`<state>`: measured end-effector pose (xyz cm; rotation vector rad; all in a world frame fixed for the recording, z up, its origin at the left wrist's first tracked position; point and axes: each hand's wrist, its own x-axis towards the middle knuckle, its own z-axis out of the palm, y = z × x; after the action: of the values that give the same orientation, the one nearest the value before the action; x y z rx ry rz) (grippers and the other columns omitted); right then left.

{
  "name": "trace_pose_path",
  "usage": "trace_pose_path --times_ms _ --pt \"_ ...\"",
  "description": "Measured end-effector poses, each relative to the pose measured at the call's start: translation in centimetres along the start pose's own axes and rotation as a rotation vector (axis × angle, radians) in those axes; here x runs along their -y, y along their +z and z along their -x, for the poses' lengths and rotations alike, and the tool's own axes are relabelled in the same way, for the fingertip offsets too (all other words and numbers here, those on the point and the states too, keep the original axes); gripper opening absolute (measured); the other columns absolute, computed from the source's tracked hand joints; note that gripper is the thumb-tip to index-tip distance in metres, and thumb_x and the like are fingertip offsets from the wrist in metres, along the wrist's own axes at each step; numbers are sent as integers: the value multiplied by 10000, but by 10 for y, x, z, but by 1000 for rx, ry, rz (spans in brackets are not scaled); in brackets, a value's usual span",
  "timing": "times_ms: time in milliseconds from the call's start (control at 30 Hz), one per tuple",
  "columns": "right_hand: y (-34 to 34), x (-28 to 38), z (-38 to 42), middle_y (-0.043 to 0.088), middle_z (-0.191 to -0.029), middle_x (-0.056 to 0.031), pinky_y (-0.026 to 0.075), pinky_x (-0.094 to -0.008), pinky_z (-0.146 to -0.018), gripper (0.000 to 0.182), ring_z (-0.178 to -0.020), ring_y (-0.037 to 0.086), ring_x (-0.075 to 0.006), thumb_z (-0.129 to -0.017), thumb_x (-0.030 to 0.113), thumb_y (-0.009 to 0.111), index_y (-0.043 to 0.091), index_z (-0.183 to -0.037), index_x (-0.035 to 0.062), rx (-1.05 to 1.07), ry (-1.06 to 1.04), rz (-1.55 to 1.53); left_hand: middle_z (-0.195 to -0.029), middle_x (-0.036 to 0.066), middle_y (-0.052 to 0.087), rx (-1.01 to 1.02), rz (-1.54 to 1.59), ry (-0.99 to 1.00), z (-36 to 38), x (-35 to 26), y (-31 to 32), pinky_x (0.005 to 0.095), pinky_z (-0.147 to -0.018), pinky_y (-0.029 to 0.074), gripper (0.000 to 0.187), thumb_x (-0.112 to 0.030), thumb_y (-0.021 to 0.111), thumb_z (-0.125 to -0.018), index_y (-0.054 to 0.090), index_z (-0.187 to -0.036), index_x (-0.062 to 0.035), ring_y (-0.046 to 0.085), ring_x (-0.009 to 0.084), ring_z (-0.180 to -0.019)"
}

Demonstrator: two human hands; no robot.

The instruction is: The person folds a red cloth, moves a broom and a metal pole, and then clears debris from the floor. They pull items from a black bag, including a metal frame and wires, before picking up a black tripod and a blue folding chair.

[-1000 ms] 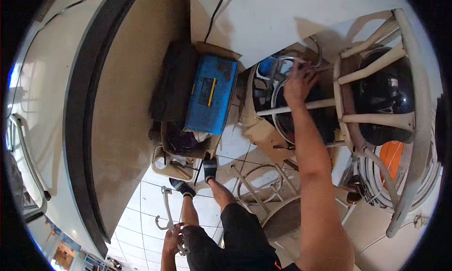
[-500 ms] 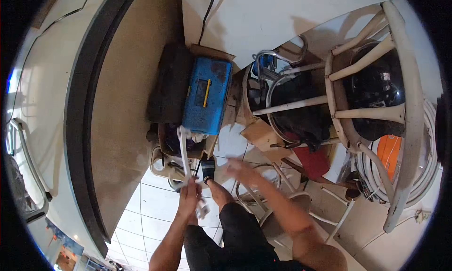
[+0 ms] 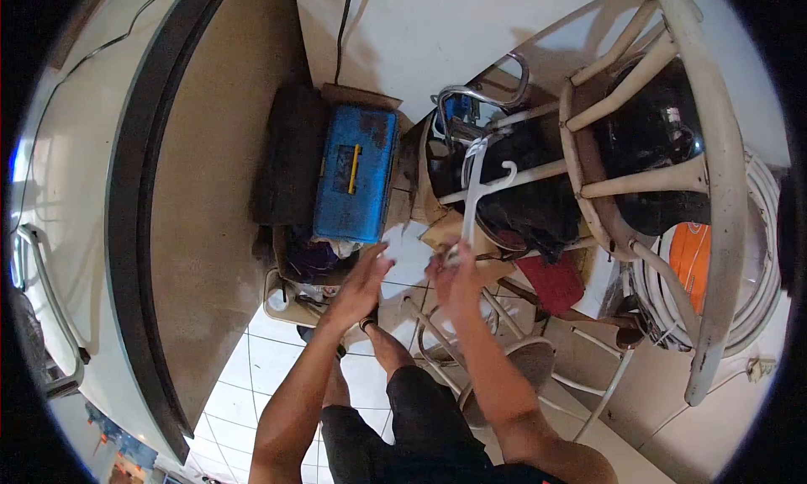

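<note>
In my right hand (image 3: pixel 458 286) is a white clothes hanger (image 3: pixel 472 202), gripped at its near end. Its long arm points away from me, and a curved hook sticks out to the right. Behind it are a black cloth (image 3: pixel 530 211) and the chair legs. My left hand (image 3: pixel 360 289) is open, fingers apart, with nothing in it. It is just below the blue toolbox (image 3: pixel 357 177), which has a yellow handle (image 3: pixel 354 166), and left of my right hand. Part of my right hand's grip is blurred.
On the right, an upturned off-white chair (image 3: pixel 588 164) leans near a coil of white hose (image 3: pixel 756 257). A round stool (image 3: pixel 513 375) is beside my right forearm. A large brown panel (image 3: pixel 227 173) stands on the left. Cardboard (image 3: pixel 450 232) and a red item (image 3: pixel 551 282) lie beyond my hands.
The hanger has passed from my left hand to my right and moved rightward. My left hand has opened and moved slightly up and to the right.
</note>
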<state>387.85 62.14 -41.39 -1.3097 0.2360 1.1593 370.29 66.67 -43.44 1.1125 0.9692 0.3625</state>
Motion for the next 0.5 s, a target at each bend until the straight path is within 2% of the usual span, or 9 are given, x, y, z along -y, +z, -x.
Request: trace_pose_path --times_ms 67,133,200,267,333,433,500 --pt "0 21 -42 470 -748 -21 385 -294 -511 285 -580 451 -141 -913 371 463 513 -974 97 100 0 -26 -1226 171 523 -45 96 -199 35 13 -16 341 -931 404 604 -498 367 -945 418 -1286 -1 519 238 -1087" --pt "8 35 -85 479 -733 -25 370 -292 -489 300 -557 434 -147 -908 383 463 514 -923 88 77 -29 4 -1181 144 555 -87 113 -403 76 83 -32 339 -880 438 564 -472 377 -950 444 -1257 -3 549 209 -1027" --pt "14 49 -124 489 -720 -38 374 -290 -490 337 -549 434 -162 -894 409 481 498 -894 73 172 -21 -51 -1101 138 594 -154 49 -294 130 128 -34 328 -828 452 571 -498 397 -933 467 -1234 -18 566 208 -969" --pt "26 67 -166 492 -707 -66 406 -320 -490 392 -543 460 -186 -888 455 484 475 -889 63 -24 88 -82 -1018 132 628 -185 74 -550 183 190 -42 331 -803 459 575 -510 409 -922 473 -1237 -33 583 204 -935" --pt "14 82 -225 515 -785 -103 465 -399 -588 441 -659 521 -213 -891 482 476 482 -972 49 163 76 -20 -1064 134 619 -267 236 -723 228 178 -41 378 -831 438 597 -553 417 -904 457 -1255 -72 585 213 -982" --pt "58 115 -220 586 -888 -93 476 -408 -650 515 -768 568 -231 -878 570 444 515 -1084 103 -64 43 -24 -1047 147 623 -343 208 -809 287 195 -41 383 -819 444 632 -566 446 -887 448 -1262 -58 598 225 -952" --pt "50 103 -223 595 -918 -86 474 -397 -658 501 -786 575 -218 -883 565 442 518 -1116 127 54 -64 47 -1041 158 624 -421 258 -790 324 186 -38 382 -816 449 638 -559 456 -886 446 -1261 -44 604 233 -946"
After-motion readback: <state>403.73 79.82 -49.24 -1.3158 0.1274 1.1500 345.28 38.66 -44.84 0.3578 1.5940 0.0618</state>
